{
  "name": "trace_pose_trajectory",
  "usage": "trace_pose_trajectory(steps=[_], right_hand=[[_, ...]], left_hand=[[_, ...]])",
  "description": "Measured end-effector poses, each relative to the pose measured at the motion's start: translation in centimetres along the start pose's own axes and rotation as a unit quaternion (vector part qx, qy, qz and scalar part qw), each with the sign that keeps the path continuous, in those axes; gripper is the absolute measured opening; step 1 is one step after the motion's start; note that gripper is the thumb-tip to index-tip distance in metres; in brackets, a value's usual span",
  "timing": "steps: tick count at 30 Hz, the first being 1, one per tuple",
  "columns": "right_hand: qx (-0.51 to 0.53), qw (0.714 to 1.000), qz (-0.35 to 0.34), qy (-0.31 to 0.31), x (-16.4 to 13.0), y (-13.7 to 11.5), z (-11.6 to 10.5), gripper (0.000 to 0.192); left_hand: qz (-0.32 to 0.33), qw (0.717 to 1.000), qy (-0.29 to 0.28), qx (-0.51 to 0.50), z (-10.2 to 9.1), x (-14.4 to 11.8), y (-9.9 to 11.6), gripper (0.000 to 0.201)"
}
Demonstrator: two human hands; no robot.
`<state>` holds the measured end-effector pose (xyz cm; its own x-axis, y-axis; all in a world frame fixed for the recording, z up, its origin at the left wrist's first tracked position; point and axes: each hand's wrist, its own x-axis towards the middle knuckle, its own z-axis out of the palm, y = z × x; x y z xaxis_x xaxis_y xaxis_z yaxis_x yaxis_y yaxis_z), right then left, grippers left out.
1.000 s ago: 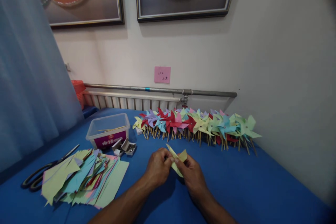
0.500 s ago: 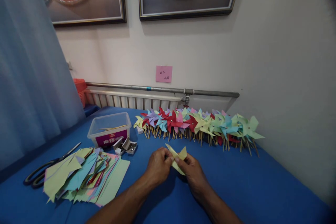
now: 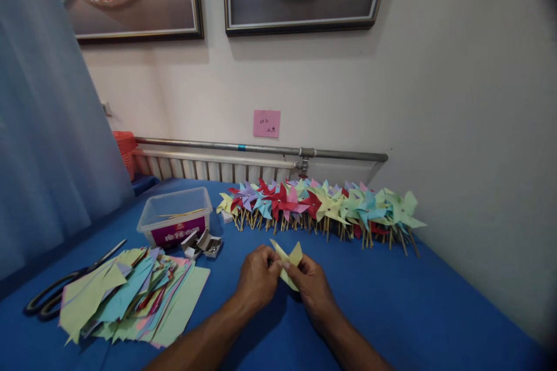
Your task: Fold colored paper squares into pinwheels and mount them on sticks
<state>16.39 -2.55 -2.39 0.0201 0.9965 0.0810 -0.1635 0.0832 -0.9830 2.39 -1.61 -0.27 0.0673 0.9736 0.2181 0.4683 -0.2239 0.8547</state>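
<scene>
A pale yellow paper pinwheel (image 3: pixel 290 283), partly folded with points sticking up, is held between my two hands above the blue table cover. My left hand (image 3: pixel 260 273) pinches its left side, thumb and fingertips together. On the other side my right hand (image 3: pixel 311 279) grips the paper between thumb and curled fingers. Whatever else lies between the fingertips is too small to make out. Left of my hands is a pile of cut coloured paper (image 3: pixel 134 295). Two small open boxes (image 3: pixel 209 243) of metal pins stand just behind it.
Finished pinwheels (image 3: pixel 322 206) on sticks lie in a long row at the back. A clear plastic tub (image 3: pixel 174 220) holds a few thin sticks. Black-handled scissors (image 3: pixel 72 284) lie at the left, near a blue curtain (image 3: pixel 56 127). Pipes and a radiator (image 3: pixel 209 169) run along the wall.
The whole view has shifted slightly, so the things on the table appear a little further left. Both hands keep hold of the yellow paper with almost the same grip.
</scene>
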Motion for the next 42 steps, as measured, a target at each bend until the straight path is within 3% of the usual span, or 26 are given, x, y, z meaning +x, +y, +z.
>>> trace_pose_trajectory(steps=[5,9,11,13,16,24,42], right_hand=[[0.011,1.000,-0.015,0.002,0.3,-0.2,0.0,0.056],[0.047,0.999,-0.012,0.020,0.9,0.3,-0.6,0.058],[0.054,0.998,-0.010,0.013,1.0,0.5,-0.7,0.060],[0.054,0.998,-0.006,-0.010,0.8,0.4,-0.7,0.058],[0.048,0.998,-0.006,-0.033,0.4,0.0,-0.3,0.054],[0.019,1.000,-0.015,-0.019,-0.4,-1.4,0.3,0.048],[-0.035,0.999,-0.038,0.016,-0.1,-0.7,-0.1,0.025]], left_hand=[[0.004,1.000,0.023,-0.013,0.0,-0.1,0.2,0.010],[-0.036,0.992,0.055,-0.106,-0.3,0.3,0.3,0.011],[-0.091,0.977,0.024,-0.192,-0.5,0.6,0.3,0.021],[-0.146,0.948,-0.045,-0.278,-0.7,0.7,0.4,0.030],[-0.186,0.914,-0.108,-0.345,-0.8,0.7,0.4,0.034],[-0.172,0.921,-0.077,-0.341,-0.2,1.0,-0.2,0.030],[-0.172,0.927,-0.074,-0.325,0.4,0.9,-0.5,0.031]])
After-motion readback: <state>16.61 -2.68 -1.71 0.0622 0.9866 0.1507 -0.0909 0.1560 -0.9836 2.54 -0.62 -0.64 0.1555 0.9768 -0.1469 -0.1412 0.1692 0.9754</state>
